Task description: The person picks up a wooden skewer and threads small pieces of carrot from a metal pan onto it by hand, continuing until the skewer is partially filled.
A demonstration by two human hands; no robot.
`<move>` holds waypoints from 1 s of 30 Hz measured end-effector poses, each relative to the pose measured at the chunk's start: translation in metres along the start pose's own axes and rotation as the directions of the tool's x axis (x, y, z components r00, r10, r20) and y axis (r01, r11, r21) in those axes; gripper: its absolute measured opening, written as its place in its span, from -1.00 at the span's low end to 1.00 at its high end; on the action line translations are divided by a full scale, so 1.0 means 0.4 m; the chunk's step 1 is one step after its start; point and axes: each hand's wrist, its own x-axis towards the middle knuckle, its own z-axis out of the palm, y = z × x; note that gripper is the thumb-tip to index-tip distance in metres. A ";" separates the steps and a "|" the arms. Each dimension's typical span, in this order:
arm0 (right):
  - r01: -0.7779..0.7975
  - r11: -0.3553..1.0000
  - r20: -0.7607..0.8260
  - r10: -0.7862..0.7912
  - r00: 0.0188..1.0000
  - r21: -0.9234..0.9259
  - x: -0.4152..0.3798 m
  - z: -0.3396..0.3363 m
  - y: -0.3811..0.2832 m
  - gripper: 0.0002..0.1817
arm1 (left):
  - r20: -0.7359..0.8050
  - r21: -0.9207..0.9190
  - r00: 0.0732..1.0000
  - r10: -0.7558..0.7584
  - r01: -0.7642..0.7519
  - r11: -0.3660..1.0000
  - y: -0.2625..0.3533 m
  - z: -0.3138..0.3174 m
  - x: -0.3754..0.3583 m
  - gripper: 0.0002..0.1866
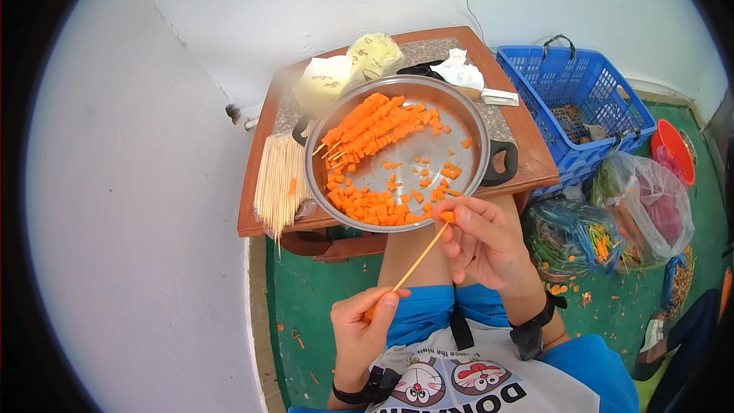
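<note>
Between my fingers, my left hand grips a wooden skewer slanting up to the right, with a bit of orange carrot showing at the palm. Thumb and fingers of my right hand pinch a small carrot piece at the skewer's upper tip. Just beyond my hands stands a round metal pan with black handles. In it lie several skewers threaded with carrot pieces and a heap of loose carrot cubes. A bundle of bare skewers rests on plastic left of the pan.
The pan stands on a wooden table, with yellow wrappers and white tissue behind it. To the right are a blue crate, a red basin and plastic bags of vegetables. Another person's leg shows lower right.
</note>
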 end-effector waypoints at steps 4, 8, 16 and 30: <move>0.136 0.950 -0.019 -0.147 0.989 -0.280 -0.004 0.003 0.001 -0.75 | 0.015 -0.003 0.999 -0.035 0.035 0.999 -0.001 -0.003 -0.002 -0.85; 0.186 0.917 0.037 -0.185 0.982 -0.352 -0.011 0.005 -0.006 -0.78 | 0.098 -0.108 0.992 -0.083 0.094 0.990 -0.002 -0.011 -0.001 -0.77; 0.276 0.832 0.195 -0.206 0.959 -0.482 -0.027 0.017 -0.026 -0.80 | 0.580 -0.631 0.787 -0.212 0.598 0.494 -0.032 -0.033 0.012 -0.72; 0.263 0.903 0.257 -0.180 0.949 -0.338 -0.039 0.032 -0.023 -0.81 | 0.545 -0.615 0.835 -0.081 0.463 0.638 -0.051 -0.043 0.007 -0.80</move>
